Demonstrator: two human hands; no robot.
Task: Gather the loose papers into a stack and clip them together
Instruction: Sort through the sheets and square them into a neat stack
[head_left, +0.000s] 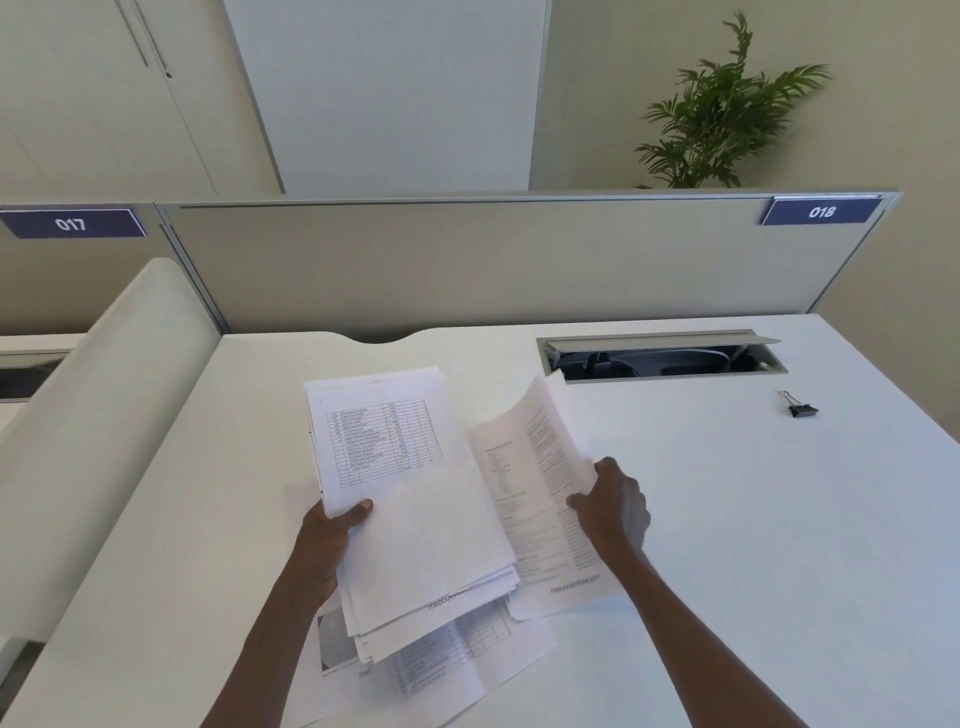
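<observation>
My left hand (332, 535) grips a stack of white papers (410, 499) by its left edge, thumb on the top sheet, which bears a printed table. The stack is lifted and tilted above the white desk (753, 545). My right hand (613, 504) pinches the right edge of a few printed sheets (535, 499), which curl upward just right of the stack. More loose papers (457, 670) lie flat on the desk under the stack, partly hidden by it. A small black binder clip (801, 408) lies on the desk at the far right, well away from both hands.
An open cable tray (660, 358) is sunk into the desk behind the papers. A beige partition (467, 265) with the label 018 closes off the back. A white padded divider (104, 415) borders the desk's left side. A potted plant (727, 114) stands beyond the partition.
</observation>
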